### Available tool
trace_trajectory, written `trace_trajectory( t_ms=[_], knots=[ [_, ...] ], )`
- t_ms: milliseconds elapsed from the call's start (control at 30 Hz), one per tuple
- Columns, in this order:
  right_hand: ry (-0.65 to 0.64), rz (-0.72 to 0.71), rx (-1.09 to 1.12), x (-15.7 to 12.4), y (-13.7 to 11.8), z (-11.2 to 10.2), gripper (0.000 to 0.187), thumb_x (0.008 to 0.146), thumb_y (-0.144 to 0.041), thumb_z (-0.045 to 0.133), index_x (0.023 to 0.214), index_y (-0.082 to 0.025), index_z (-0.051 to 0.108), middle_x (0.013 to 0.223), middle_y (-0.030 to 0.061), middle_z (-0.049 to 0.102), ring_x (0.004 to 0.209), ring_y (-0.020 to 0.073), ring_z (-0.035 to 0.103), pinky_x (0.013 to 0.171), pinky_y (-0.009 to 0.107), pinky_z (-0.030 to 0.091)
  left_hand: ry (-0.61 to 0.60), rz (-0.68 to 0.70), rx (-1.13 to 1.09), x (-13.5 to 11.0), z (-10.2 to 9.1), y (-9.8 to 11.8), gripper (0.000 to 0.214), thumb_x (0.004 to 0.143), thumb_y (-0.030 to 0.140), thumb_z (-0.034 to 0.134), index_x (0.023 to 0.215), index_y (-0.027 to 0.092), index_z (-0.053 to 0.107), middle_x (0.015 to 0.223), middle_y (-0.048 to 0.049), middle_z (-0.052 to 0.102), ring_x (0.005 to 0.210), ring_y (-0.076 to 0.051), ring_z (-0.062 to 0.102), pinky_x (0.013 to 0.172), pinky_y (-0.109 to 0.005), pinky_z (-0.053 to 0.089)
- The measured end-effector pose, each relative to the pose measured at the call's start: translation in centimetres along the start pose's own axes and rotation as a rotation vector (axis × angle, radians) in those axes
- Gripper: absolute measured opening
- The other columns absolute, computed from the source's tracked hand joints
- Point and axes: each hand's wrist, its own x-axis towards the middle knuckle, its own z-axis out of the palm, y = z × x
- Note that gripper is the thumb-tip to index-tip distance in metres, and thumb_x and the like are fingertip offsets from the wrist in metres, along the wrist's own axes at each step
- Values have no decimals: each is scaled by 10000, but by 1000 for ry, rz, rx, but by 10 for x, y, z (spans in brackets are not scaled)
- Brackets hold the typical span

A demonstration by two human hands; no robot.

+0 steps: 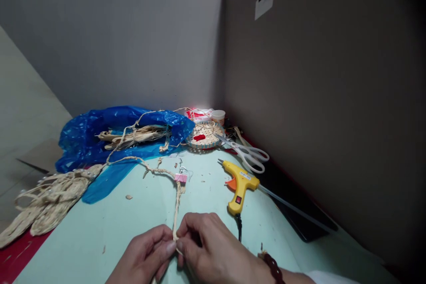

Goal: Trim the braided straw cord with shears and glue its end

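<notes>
A pale cord of twisted plant fibre (176, 213) runs down the table towards me. My left hand (146, 253) pinches its near end between thumb and fingers. Right beside it, my right hand (206, 244) grips the same cord, thumb and forefinger meeting the left fingertips. Farther up, a pink binder clip (180, 178) is clamped on the cord. From the clip the strand continues left and back towards a blue plastic bag (83, 128). The lower end of the cord is mostly hidden by my fingers.
A yellow glue gun (241, 184) lies right of the hands, with white-handled scissors (248, 153) behind it. Dry fibre strips (133, 136) rest in the bag. Woven fibre pieces (63, 195) lie left. A round basket (208, 142), paper cup (218, 116) and black flat object (299, 217) are near the walls.
</notes>
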Motion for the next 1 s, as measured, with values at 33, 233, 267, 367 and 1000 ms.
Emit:
trace_trajectory(
  t_ms=[33, 233, 267, 367, 1000],
  knots=[
    [10, -16, -78, -2, -2, -1, 178, 833, -149, 475, 806, -177, 649, 719, 38, 727, 662, 142, 615, 584, 206, 401, 2, -11, 9, 0, -1, 0, 357, 766, 551, 635, 665, 215, 574, 587, 54, 430, 577, -143, 362, 553, -237, 369],
    [113, -323, -589, -7, 4, 4, 111, 815, -189, 500, 736, -187, 577, 665, 25, 632, 587, 152, 522, 529, 268, 325, 59, 78, 300, -7, 0, 7, 343, 877, 486, 490, 646, 234, 464, 645, 39, 431, 656, -181, 400, 608, -268, 359],
    [131, -403, -645, -5, 8, 7, 113, 809, -176, 494, 724, -185, 567, 640, 19, 611, 560, 151, 488, 513, 279, 305, 48, 74, 329, -7, 1, 8, 325, 876, 469, 492, 653, 234, 467, 650, 37, 435, 661, -184, 409, 618, -274, 365],
    [274, -618, -760, 0, 19, 16, 142, 800, -139, 476, 693, -177, 562, 577, 13, 567, 515, 160, 418, 488, 309, 260, 13, 55, 226, -8, 3, 12, 298, 830, 436, 558, 632, 225, 491, 633, 39, 411, 645, -174, 383, 601, -270, 349],
    [326, -502, -391, -1, 11, 12, 230, 893, -350, 543, 780, -163, 614, 668, 11, 627, 599, 141, 549, 545, 259, 379, -76, -99, -275, -10, 4, 11, 351, 778, 491, 689, 678, 203, 514, 543, 100, 312, 458, -72, 174, 422, -220, 116]
  ],
)
